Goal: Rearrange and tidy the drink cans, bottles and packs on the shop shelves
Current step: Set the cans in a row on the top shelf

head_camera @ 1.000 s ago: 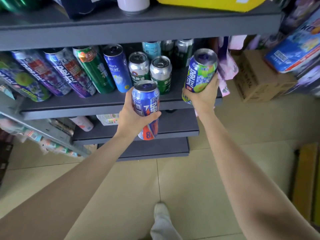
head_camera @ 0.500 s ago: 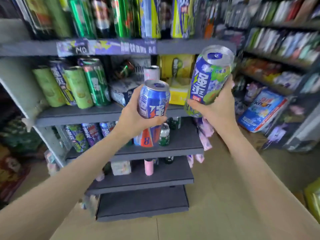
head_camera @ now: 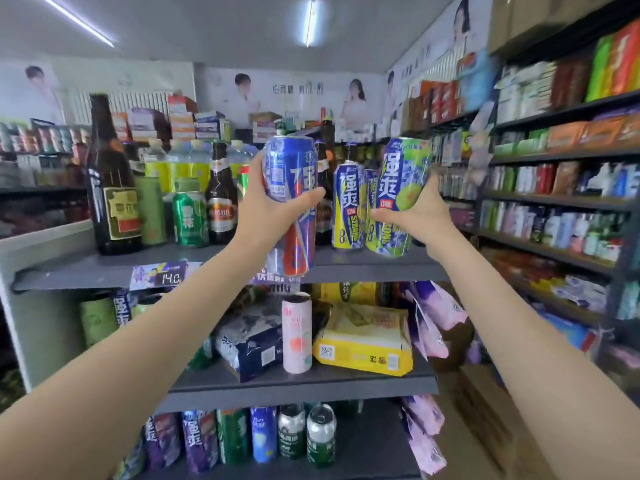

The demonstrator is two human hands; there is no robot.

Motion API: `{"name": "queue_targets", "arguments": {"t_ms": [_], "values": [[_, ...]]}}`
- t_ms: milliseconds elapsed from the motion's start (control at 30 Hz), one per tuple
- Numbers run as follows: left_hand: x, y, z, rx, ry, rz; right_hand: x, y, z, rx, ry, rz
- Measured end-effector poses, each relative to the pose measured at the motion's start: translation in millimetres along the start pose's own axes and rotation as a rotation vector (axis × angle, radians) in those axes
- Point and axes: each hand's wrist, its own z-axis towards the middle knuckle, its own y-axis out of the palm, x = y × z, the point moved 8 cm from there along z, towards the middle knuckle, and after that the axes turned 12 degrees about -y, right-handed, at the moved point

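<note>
Step in hand, as I am reading it: placing two cans onto the top shelf (head_camera: 104,268), among the matching cans there.

I am holding the blue-and-red can (head_camera: 290,206) in the left hand (head_camera: 273,216), fingers and thumb curled round its middle. It is hanging upright in front of the shelf edge, bottom below the shelf lip, so it is not resting on anything. I am holding the blue-and-green can (head_camera: 398,199) in the right hand (head_camera: 419,213), thumb wrapped across its lower front; its base is sitting at or just above the shelf surface, and I cannot tell whether it is touching.

Appearance: both are tall slim cans with large white characters; the right-hand one is carrying a green fruit print, and is tilting slightly to the right. Just beside it, a blue-and-yellow can (head_camera: 348,206) of the same line is standing on the shelf.

Next move, judged: I am expecting to lower the right-hand can flat beside that standing can without knocking it, then raise the left-hand can over the lip into the gap in front of the brown beer bottle (head_camera: 221,195). Clearance there is looking tight.
</note>
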Motion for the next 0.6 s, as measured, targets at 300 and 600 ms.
{"name": "queue_targets", "arguments": {"t_ms": [300, 600], "values": [[-26, 13, 51, 0.202, -0.047, 0.072, 95, 37, 66, -0.15, 0.112, 0.099], [-48, -10, 70, 0.369, -0.116, 0.259, 131, 67, 89, -0.205, 0.12, 0.213]]}}
